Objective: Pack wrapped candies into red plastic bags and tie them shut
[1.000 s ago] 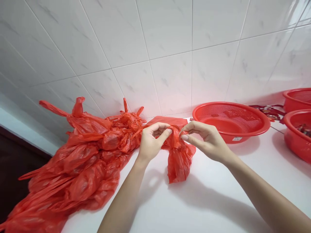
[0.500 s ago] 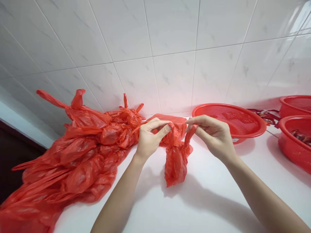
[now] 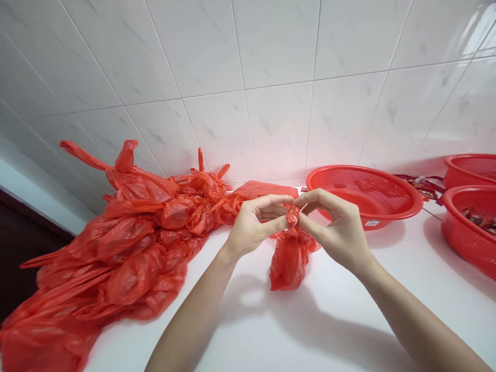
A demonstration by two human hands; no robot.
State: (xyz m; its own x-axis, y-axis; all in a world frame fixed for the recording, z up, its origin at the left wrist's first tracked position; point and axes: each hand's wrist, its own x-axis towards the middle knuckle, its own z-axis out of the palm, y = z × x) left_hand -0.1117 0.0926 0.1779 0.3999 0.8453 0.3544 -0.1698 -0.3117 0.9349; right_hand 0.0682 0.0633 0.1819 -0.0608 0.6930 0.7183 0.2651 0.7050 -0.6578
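Note:
A small red plastic bag [image 3: 290, 262] hangs below my fingertips in the middle of the view, above the white table [image 3: 248, 336]. Its handles are gathered and crossed at the top. My left hand [image 3: 259, 219] pinches the gathered top from the left, thumb against fingers. From the right, my right hand [image 3: 333, 222] pinches the same spot, its fingertips meeting those of the left. Whether the handles are knotted cannot be made out. What the bag contains does not show through clearly.
A large heap of red plastic bags [image 3: 127, 258] covers the left side. Behind my hands lies a flat stack of red bags [image 3: 267, 188]. To the right stand a red perforated basket [image 3: 411, 206] and a red basin [image 3: 465, 243] with small dark items. White tiles [image 3: 217, 51] line the back.
My hands have come together from apart. The two bag handles, held separately before, now meet and cross at the top. The bag has shifted slightly right and up.

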